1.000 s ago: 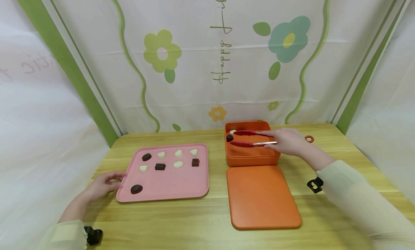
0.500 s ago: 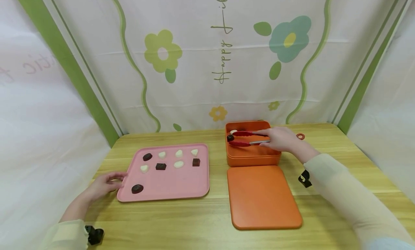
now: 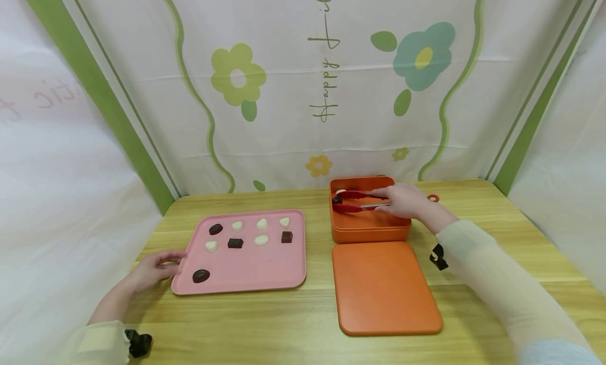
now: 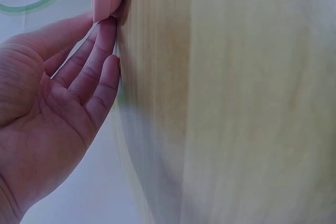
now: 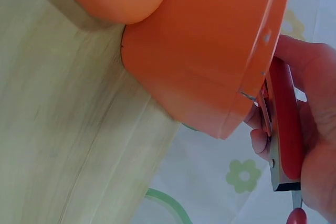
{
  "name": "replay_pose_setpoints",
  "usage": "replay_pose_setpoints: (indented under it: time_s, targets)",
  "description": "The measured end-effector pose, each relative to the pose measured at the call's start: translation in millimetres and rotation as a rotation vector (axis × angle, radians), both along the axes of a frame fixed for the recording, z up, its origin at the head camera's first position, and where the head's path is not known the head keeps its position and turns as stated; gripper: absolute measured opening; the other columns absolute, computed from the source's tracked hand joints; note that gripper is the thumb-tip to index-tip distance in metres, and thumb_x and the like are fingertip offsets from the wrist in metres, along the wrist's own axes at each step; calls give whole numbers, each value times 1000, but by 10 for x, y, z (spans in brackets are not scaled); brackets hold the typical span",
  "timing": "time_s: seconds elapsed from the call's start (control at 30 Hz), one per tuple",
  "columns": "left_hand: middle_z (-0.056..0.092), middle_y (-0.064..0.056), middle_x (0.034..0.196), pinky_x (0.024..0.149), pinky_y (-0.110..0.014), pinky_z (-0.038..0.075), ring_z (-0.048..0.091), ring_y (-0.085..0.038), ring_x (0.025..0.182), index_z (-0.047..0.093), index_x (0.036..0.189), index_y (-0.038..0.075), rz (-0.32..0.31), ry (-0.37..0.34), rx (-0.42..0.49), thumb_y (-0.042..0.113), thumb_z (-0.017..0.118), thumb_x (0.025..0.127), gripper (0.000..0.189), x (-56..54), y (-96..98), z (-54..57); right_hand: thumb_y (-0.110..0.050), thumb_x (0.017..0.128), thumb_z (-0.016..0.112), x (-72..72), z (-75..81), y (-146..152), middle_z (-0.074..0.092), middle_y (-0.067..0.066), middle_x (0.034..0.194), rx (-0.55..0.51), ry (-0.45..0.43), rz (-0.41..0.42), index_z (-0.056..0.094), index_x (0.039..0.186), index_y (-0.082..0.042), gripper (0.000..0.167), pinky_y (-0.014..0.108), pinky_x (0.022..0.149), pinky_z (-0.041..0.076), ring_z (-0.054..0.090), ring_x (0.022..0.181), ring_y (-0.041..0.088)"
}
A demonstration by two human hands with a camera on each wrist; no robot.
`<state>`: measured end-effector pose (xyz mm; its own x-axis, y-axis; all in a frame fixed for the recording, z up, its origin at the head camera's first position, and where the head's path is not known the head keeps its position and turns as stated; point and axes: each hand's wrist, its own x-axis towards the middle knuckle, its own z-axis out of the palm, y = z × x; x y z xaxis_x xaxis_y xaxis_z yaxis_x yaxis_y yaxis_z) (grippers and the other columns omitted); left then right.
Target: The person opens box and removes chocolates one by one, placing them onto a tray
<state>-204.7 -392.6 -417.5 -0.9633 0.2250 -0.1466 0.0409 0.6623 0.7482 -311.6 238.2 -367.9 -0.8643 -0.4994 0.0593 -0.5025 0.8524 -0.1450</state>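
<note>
My right hand (image 3: 404,201) grips a pair of red-tipped metal tongs (image 3: 363,207) and reaches into the orange box (image 3: 369,233). The tong tips are spread beside a dark chocolate (image 3: 336,200) at the box's left side; whether they touch it I cannot tell. A white chocolate (image 3: 340,192) lies just behind it, partly hidden. On the left, my left hand (image 3: 153,270) pinches the left edge of a pink tray (image 3: 255,275), thumb and fingers at its rim. Several dark and white chocolates lie on this tray, among them a dark oval chocolate (image 3: 201,276) near its front left corner.
An orange lid (image 3: 385,291) lies flat on the wooden table (image 3: 265,328), right in front of the box. Behind the table hangs a white curtain (image 3: 284,118) with printed flowers. More white cloth encloses both sides.
My right hand and the tongs have moved left and lower into the box, and the tong tips have come nearer each other around the dark chocolate. My left hand stays at the tray.
</note>
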Motion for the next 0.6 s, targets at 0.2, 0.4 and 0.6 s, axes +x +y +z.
replay_pose_setpoints:
  time_s: [0.2, 0.4, 0.6]
  targets:
    - [57, -30, 122, 78, -23, 51, 61, -40, 107, 49, 132, -14, -1, -1, 7, 10, 64, 95, 47, 0, 6, 5, -32, 89, 72, 9, -11, -15, 70, 9, 99, -3, -9, 1, 61, 135, -15, 50, 33, 52, 38, 53, 66, 17]
    - [56, -31, 123, 78, -23, 51, 60, -41, 108, 49, 132, -14, -1, 0, 4, 11, 65, 94, 47, 5, 6, 9, -34, 91, 69, 22, -18, -9, 59, -3, 68, -9, -26, -16, 59, 137, -15, 51, 32, 50, 35, 47, 57, 16]
    - [57, -29, 122, 78, -23, 50, 61, -40, 107, 50, 132, -12, 3, 0, -11, 13, 65, 94, 48, 14, 4, 17, -30, 91, 70, 59, -10, 38, 70, 12, 105, -46, -5, -17, 61, 134, -11, 48, 38, 63, 46, 57, 72, 20]
